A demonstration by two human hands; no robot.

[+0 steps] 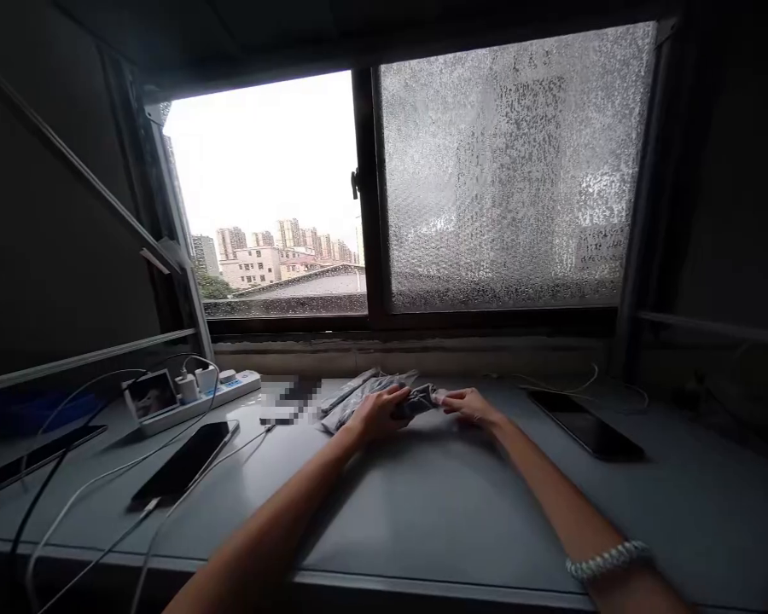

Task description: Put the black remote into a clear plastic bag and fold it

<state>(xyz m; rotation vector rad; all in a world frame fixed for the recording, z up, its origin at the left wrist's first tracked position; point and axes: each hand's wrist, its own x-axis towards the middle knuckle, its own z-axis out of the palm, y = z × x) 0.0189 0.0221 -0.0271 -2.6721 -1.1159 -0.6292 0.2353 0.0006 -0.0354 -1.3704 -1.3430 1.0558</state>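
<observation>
On the grey tabletop [410,520], close to the window side, lies a crumpled grey plastic-looking bag [349,401]. A dark, folded, cloth-like bundle [421,397] sticks out at its right end; its exact kind cannot be made out. My left hand [379,409] is closed over the bundle and the bag's right part, with the fingertips on the far side. From the right, my right hand [470,404] pinches the bundle's right end between thumb and fingers. What lies under my left palm is hidden. A braided bracelet [608,561] circles my right wrist.
A white power strip [230,390] with plugs stands at the left. Nearby lie a black phone [185,465] on a white cable [119,465] and another dark device [38,460]. A dark tablet-like device [585,424] lies at the right. Behind is a window [371,196].
</observation>
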